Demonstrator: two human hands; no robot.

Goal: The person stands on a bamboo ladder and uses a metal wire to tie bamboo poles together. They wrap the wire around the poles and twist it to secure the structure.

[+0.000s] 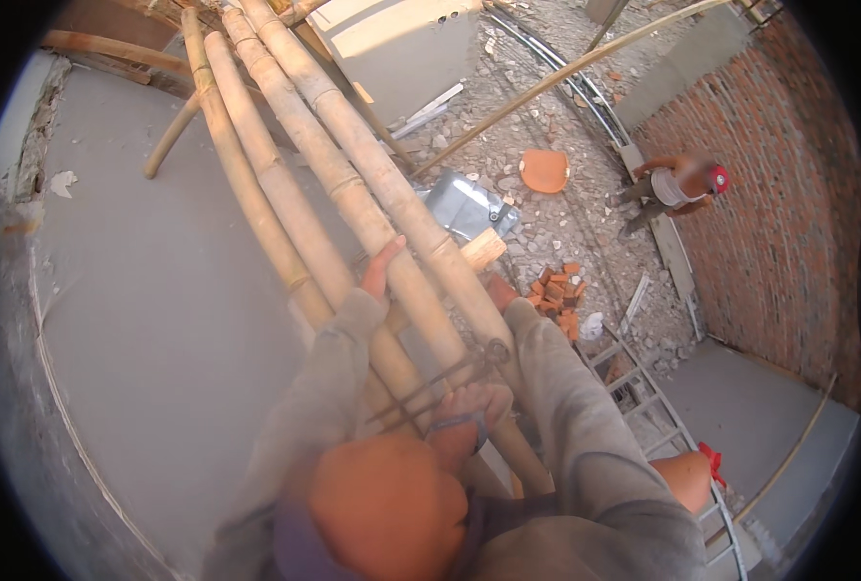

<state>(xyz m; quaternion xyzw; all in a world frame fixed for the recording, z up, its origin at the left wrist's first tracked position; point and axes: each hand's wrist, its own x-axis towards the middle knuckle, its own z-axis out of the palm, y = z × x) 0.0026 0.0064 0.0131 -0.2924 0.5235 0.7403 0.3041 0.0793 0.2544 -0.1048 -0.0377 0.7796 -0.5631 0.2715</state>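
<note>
My left hand (pixel 481 399) is closed between my knees, a bluish band at its wrist. Its fingers curl beside thin dark metal rods (pixel 430 387) with a rounded end (pixel 494 352), which look like a long-handled tool. What the fingers grip is hidden. Close to the camera, a rounded patch of blurred bare skin (pixel 382 508) covers most of that arm. My right hand does not show. Both bare feet rest on the bamboo poles (pixel 338 179), the left foot (pixel 380 269) and the right foot (pixel 499 290) apart, below grey trousers.
The poles span a drop beside a grey plastered wall (pixel 169 290). Far below lie rubble, a brick pile (pixel 554 292), an orange basin (pixel 545 170) and a grey sheet (pixel 471 205). A metal ladder (pixel 648 387) leans at right. One person (pixel 677 186) stands by the brick wall (pixel 760 184).
</note>
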